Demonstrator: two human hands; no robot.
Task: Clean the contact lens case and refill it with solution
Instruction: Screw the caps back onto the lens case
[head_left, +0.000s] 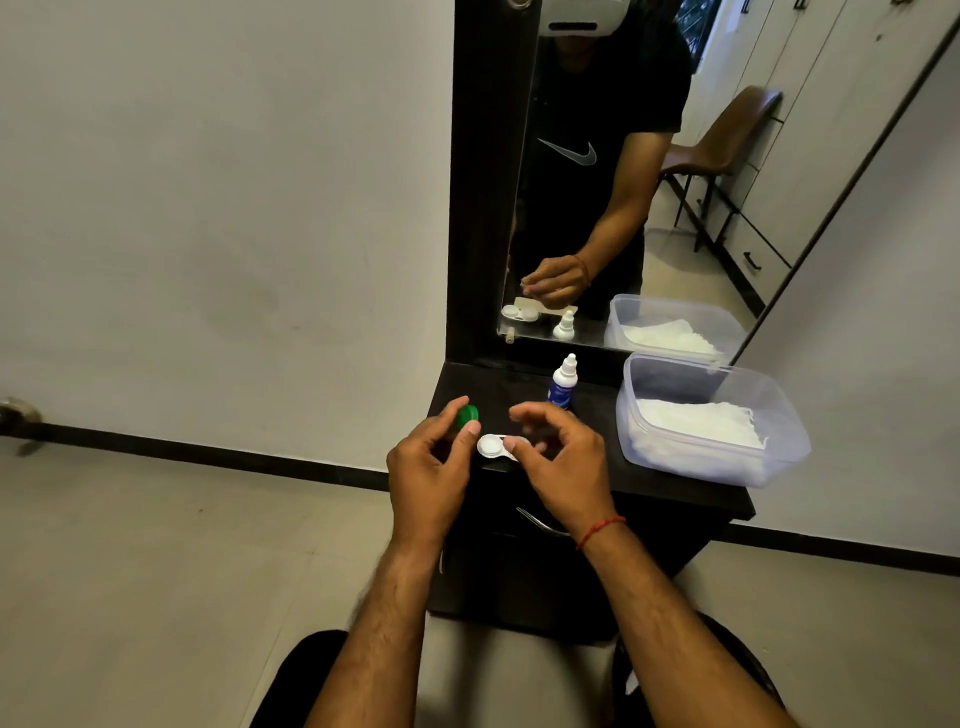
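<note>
A white contact lens case (491, 447) lies near the front edge of the dark dresser top (649, 480), its left well uncovered. My left hand (431, 467) pinches a green cap (467, 415) just left of and above the case. My right hand (558, 457) hovers over the case's right half with curled fingers, its thumb touching the case. Whether it holds the other cap is hidden. A small solution bottle (562, 383) with a white tip and blue label stands upright behind the hands.
A clear plastic tub (779, 457) holding white tissues sits at the right of the dresser top. A mirror (597, 182) stands at the back against the wall. A drawer handle (540, 525) lies below the top's front edge.
</note>
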